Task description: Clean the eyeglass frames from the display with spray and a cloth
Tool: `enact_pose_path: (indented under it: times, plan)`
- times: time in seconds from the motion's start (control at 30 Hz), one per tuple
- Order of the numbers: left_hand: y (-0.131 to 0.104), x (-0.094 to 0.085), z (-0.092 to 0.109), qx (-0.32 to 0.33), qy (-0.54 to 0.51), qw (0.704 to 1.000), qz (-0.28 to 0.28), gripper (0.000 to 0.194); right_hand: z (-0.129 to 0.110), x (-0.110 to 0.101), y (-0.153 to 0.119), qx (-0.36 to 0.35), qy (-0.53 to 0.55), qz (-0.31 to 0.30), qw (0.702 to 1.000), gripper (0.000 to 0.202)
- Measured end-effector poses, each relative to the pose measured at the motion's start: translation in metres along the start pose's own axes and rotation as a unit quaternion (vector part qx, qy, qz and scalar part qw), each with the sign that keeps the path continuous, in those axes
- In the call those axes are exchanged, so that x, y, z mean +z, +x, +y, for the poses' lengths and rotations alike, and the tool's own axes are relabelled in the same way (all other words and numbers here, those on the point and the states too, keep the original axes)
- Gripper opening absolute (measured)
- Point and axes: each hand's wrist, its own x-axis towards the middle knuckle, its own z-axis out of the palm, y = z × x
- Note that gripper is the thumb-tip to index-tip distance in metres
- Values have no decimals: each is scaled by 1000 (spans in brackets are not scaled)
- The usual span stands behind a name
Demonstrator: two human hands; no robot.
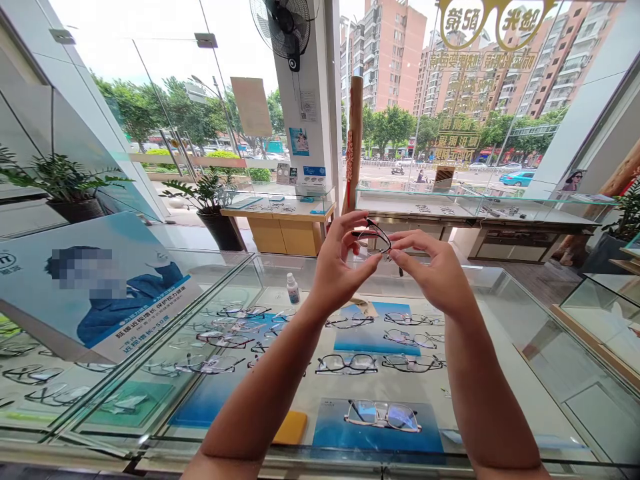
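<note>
A pair of thin dark-framed eyeglasses (381,235) is held up above the glass display counter, between my two hands. My left hand (345,257) grips one side, its thumb and fingers closed round the frame. Thumb and fingertips of my right hand (425,263) pinch the other side near the lower edge. Below my arms, rows of eyeglasses (347,363) lie in the counter over blue cards (373,327). Nearest the front edge, a light-framed pair (384,417) rests on a larger blue card (330,427).
A small white bottle (293,291) stands behind the rows. On the left counter leans a blue poster board (90,280). An orange case (291,427) lies near the front edge. Farther back are more showcases (280,230), potted plants (217,220) and a wooden post (354,140).
</note>
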Motion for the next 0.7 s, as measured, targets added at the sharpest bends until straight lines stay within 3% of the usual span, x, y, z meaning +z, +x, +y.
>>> enact_pose_path:
  times: [0.3,0.4,0.47,0.5,0.57,0.63,0.7]
  plan:
    - [-1,1,-2,0,1,1000,-2,70,1,6,0,20,13,10,1000,16]
    - [-3,5,2,18,89,991,99,73,0,7,1,5,-7,44,999,15]
    - [-5,9,6,37,143,974,174,52,0,9,1,-9,-30,78,996,14]
    - [-6,11,8,38,155,970,182,36,-1,10,1,-18,-41,95,995,14]
    - [-9,16,12,5,140,981,133,10,-2,13,0,-40,-57,122,990,12]
    - [-11,21,14,-68,80,993,59,18,-3,17,0,-64,-73,136,986,12]
    - [-12,25,14,-135,14,990,30,25,-4,22,-1,-83,-95,147,981,13]
